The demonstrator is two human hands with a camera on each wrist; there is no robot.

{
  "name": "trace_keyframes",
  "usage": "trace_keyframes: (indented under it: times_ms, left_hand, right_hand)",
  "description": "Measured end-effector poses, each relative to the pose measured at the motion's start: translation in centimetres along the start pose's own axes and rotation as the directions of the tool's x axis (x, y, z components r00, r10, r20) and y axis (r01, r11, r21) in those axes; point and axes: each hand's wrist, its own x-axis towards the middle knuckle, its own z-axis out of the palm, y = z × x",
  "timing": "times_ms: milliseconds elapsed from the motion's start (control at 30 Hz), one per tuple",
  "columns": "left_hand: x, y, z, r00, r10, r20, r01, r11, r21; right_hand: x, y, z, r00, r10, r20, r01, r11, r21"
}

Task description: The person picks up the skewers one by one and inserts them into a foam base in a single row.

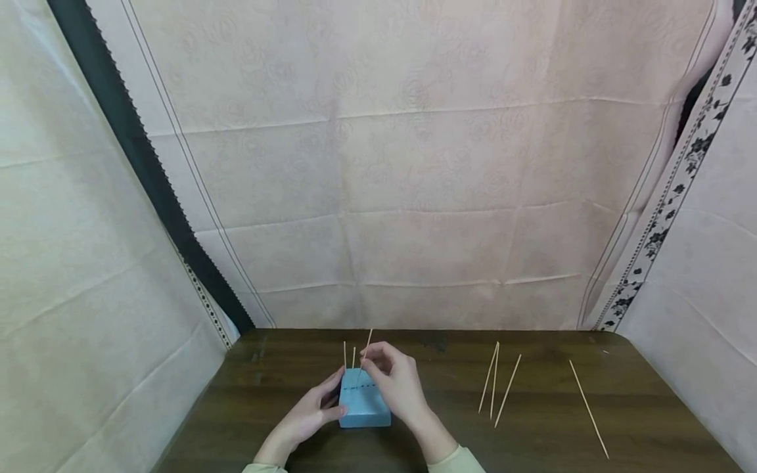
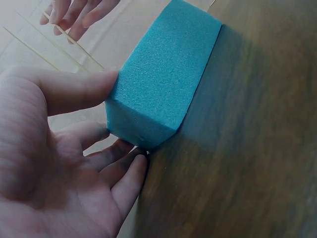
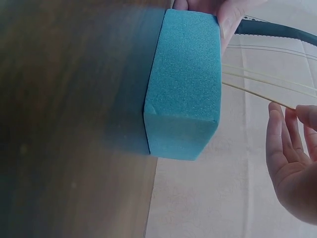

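A blue foam block (image 1: 363,406) rests on the table, with a row of dark marks across its top. My left hand (image 1: 309,412) holds its left side, thumb near the front and fingers along the flank. Two thin wooden skewers, one (image 1: 345,355) at the left and another (image 1: 354,357) beside it, stand upright from the top. Between thumb and fingertips my right hand (image 1: 401,384) pinches a third skewer (image 1: 369,339), tilted slightly. In the right wrist view the lower end of this held skewer (image 3: 252,92) meets the block's top face.
To the right, several loose skewers (image 1: 508,391) lie on the brown wooden table (image 1: 437,407), one lone skewer (image 1: 589,408) farther out. Pale cloth (image 1: 414,197) hangs behind the table's back edge, with more cloth at both sides.
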Motion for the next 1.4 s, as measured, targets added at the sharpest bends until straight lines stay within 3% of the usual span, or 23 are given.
trace_keyframes:
  times_ms: [633,900,1400]
  left_hand:
    - [0.09,0.14,-0.17,1.0,0.014,0.009,-0.014,1.0,0.006]
    - [0.07,-0.02,-0.23,1.0,0.018,0.006,-0.019,1.0,0.013]
    - [0.05,-0.19,-0.18,1.0,0.027,0.013,-0.027,1.0,-0.009]
  right_hand:
    - [0.01,0.22,0.22,0.999,-0.04,0.002,0.04,0.999,-0.023]
    - [0.0,0.19,0.36,1.0,-0.003,-0.001,0.003,0.999,-0.047]
    - [0.0,0.48,0.63,1.0,-0.015,-0.014,0.014,0.997,-0.078]
